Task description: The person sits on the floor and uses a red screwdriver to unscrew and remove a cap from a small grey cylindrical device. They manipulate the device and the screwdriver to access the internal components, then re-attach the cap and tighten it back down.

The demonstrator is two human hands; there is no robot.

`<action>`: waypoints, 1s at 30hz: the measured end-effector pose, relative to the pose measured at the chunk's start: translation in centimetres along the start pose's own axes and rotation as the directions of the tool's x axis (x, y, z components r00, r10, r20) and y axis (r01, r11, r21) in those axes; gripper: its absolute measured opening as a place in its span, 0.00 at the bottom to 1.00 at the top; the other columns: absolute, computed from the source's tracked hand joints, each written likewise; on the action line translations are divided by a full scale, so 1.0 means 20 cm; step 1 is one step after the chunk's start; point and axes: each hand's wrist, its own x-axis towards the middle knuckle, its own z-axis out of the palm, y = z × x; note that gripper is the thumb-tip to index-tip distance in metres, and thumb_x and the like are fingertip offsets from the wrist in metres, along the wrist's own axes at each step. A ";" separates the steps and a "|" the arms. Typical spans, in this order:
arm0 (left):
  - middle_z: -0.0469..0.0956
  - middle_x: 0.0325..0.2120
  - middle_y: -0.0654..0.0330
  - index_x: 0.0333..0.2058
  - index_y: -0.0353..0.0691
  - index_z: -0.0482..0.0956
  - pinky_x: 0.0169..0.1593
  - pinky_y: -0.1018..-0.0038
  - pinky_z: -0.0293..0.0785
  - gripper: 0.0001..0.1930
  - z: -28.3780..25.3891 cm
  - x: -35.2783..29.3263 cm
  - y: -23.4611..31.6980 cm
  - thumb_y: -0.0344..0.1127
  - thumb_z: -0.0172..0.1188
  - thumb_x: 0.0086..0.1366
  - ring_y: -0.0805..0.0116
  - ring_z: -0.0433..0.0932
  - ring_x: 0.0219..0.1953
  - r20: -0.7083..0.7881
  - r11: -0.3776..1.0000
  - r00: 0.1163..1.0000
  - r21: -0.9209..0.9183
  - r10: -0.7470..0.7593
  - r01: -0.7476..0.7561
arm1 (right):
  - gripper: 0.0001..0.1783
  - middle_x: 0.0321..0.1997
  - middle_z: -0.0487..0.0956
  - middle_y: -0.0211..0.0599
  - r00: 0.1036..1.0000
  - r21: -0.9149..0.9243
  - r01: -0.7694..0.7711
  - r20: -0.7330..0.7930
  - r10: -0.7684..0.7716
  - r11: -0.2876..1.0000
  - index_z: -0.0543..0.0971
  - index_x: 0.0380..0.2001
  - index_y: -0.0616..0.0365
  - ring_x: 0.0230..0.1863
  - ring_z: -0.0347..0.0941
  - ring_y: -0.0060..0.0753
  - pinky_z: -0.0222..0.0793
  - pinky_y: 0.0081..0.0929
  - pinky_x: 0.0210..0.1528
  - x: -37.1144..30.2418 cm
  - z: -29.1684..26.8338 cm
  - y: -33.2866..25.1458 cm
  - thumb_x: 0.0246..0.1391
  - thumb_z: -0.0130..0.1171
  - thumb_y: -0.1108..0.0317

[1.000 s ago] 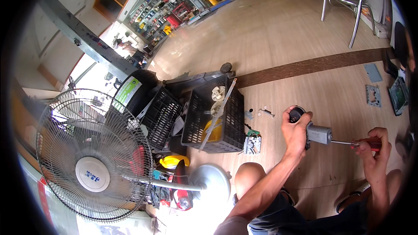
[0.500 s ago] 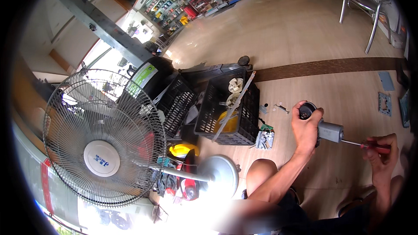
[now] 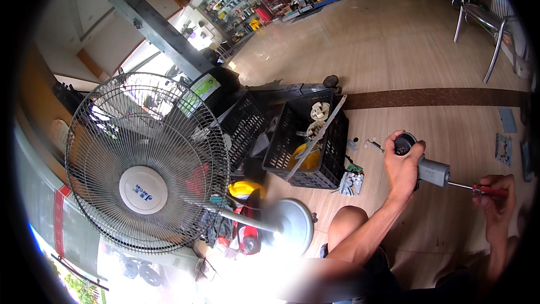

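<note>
While the left hand [image 3: 400, 170] grips: it is closed around the gray motor-like unit [image 3: 434, 173], whose round black end [image 3: 404, 143] tops the fist at its twelve o'clock.
Right hand [image 3: 498, 198]: fingers wrap the handle of a red-handled screwdriver [image 3: 478, 189], its shaft pointing toward nine o'clock.
Motor-like unit: between three and four o'clock from the picture's middle, raised above the tiled floor [image 3: 394, 56]; the screwdriver tip appears to meet its far end.
Just changed: the view has swung, so hands and pedestal fan [image 3: 144, 190] sit farther toward three o'clock than a second ago; both grips stay the same, suggesting work continues at that one end.
Black crate [image 3: 337, 157]: between nine and ten o'clock from the left hand, apart from it.
Gray frame [image 3: 503, 149]: lying between two and three o'clock from the unit.
</note>
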 end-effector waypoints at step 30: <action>0.74 0.32 0.65 0.51 0.36 0.71 0.38 0.77 0.70 0.24 -0.01 0.01 -0.11 0.30 0.66 0.55 0.76 0.72 0.33 -0.003 0.995 0.997 0.056 -0.080 0.080 | 0.14 0.41 0.80 0.43 0.993 -0.163 -0.017 -0.121 -0.002 0.986 0.67 0.41 0.58 0.34 0.79 0.25 0.65 0.14 0.22 -0.03 0.06 0.01 0.63 0.61 0.63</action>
